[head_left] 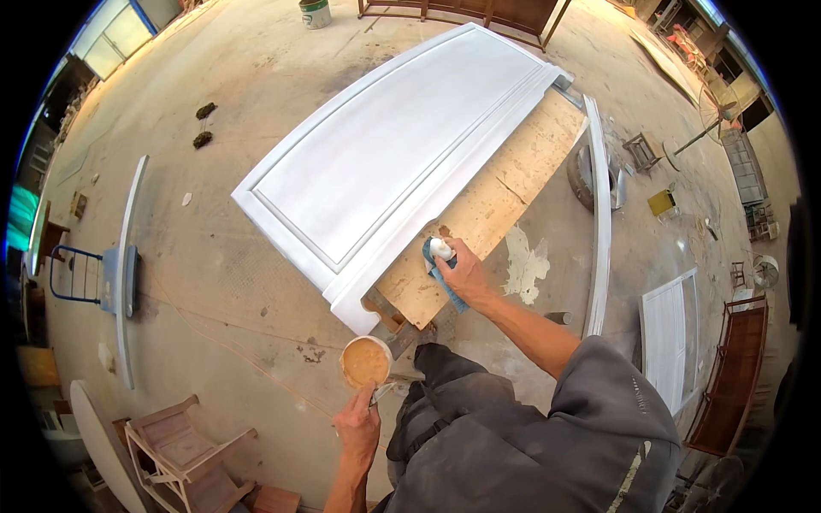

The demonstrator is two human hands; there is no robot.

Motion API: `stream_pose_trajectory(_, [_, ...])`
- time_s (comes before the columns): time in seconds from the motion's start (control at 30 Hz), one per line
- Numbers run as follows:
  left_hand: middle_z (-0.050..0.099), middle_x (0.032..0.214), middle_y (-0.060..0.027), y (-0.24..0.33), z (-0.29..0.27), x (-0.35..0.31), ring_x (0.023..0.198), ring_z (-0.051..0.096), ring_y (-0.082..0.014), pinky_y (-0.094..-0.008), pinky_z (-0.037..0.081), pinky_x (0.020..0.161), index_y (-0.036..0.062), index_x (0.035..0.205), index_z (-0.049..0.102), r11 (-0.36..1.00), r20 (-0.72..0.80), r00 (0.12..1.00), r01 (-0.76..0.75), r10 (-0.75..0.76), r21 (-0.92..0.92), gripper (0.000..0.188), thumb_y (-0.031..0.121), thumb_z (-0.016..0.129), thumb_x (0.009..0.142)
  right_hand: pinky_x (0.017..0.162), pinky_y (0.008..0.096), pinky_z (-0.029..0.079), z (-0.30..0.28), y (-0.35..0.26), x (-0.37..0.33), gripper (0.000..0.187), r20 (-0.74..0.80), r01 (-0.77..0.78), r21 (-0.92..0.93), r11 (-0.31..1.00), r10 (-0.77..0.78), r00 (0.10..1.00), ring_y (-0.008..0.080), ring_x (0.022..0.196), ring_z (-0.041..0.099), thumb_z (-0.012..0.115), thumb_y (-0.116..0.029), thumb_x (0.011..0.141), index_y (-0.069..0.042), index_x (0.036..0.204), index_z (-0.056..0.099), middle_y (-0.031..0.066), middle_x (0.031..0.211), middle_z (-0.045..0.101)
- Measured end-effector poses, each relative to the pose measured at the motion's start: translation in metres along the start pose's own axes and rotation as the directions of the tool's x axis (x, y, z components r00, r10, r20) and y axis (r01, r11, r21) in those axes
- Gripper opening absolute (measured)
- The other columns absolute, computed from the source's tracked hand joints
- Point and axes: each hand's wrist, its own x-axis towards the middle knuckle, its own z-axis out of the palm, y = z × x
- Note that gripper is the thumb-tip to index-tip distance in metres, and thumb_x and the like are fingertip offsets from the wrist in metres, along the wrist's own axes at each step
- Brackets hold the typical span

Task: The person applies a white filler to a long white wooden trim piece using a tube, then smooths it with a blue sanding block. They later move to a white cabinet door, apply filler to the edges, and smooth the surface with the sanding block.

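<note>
My left hand point(355, 425) is closed at the rim of a round white tub point(345, 363) of tan paste. A thin, pale blade like a putty knife point(382, 392) sticks out beside its fingers. My right hand point(464, 272) is closed round a small white object point(441, 249), whose kind I cannot make out, at a bare wooden board point(487, 205). Against that hand lies a blue cloth point(453, 291), partly hidden by the fingers. Beyond the board's far side, a large white-painted panel point(393, 141) with a grooved border lies flat and raised.
A long white strip point(599, 222) runs along the right, near a tyre point(581, 178). To the left stand a blue trolley point(111, 278) and another white strip point(130, 274). A wooden chair point(175, 440) is at lower left, a bucket point(315, 14) at the far end.
</note>
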Motion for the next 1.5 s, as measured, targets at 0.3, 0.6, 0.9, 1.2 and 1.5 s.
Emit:
stream_pose_trajectory(0.3, [0.074, 0.092, -0.0163, 0.029, 0.109, 0.103, 0.08, 0.071, -0.0394, -0.0476, 0.057, 0.067, 0.0098, 0.115, 0.074, 0.997, 0.168, 0.984, -0.067, 0.058, 0.047, 0.036, 0.001, 0.068, 0.08, 0.086, 0.0475, 0.056, 0.007, 0.035, 0.006, 0.038, 0.062, 0.027, -0.061, 0.998, -0.023, 0.998, 0.0414, 0.104, 0.068, 0.075, -0.024, 0.09, -0.008, 0.121, 0.061, 0.015, 0.124, 0.066])
stream_pose_trajectory(0.6, [0.074, 0.092, -0.0191, 0.016, 0.146, 0.127, 0.081, 0.072, -0.0397, -0.0474, 0.057, 0.071, 0.0089, 0.113, 0.074, 0.984, 0.192, 0.979, -0.092, 0.062, 0.151, 0.033, 0.002, 0.071, 0.08, 0.085, 0.0461, 0.058, -0.009, 0.035, 0.012, 0.036, 0.095, 0.08, -0.017, 0.997, -0.078, 0.992, 0.0366, 0.103, 0.069, 0.076, -0.023, 0.089, -0.014, 0.123, 0.069, 0.0074, 0.14, 0.052])
stream_pose_trajectory(0.9, [0.074, 0.097, -0.0218, 0.022, 0.14, 0.127, 0.085, 0.071, -0.042, -0.0462, 0.056, 0.071, 0.0078, 0.122, 0.072, 0.998, 0.175, 0.983, -0.048, 0.053, -0.031, 0.035, 0.005, 0.073, 0.087, 0.086, 0.043, 0.057, -0.037, 0.049, 0.012, 0.033, -0.054, 0.1, 0.101, 0.99, -0.095, 0.994, 0.0359, 0.101, 0.069, 0.078, -0.02, 0.088, -0.012, 0.119, 0.071, 0.0094, 0.116, 0.064])
stream_pose_trajectory(1.2, [0.073, 0.095, -0.0126, 0.01, 0.092, 0.099, 0.064, 0.06, -0.0128, -0.0295, 0.053, 0.062, 0.0013, 0.143, 0.057, 0.816, 0.186, 0.93, 0.367, -0.317, -0.446, 0.038, 0.019, 0.05, 0.11, 0.082, 0.0448, 0.056, -0.028, 0.058, 0.05, 0.034, -0.034, -0.001, -0.101, 0.995, -0.002, 0.999, 0.0376, 0.097, 0.069, 0.076, -0.019, 0.088, -0.006, 0.118, 0.067, 0.0146, 0.111, 0.069])
stream_pose_trajectory(1.5, [0.074, 0.099, -0.0132, -0.002, 0.062, 0.061, 0.064, 0.061, -0.0121, -0.0257, 0.047, 0.054, -0.0012, 0.133, 0.056, 0.503, 0.089, 0.733, 0.545, -0.675, -0.671, 0.045, 0.036, 0.041, 0.114, 0.085, 0.0409, 0.055, -0.011, 0.061, 0.047, 0.042, 0.065, 0.06, 0.023, 0.998, -0.062, 0.996, 0.03, 0.094, 0.068, 0.077, -0.015, 0.088, -0.005, 0.127, 0.064, 0.0144, 0.117, 0.067])
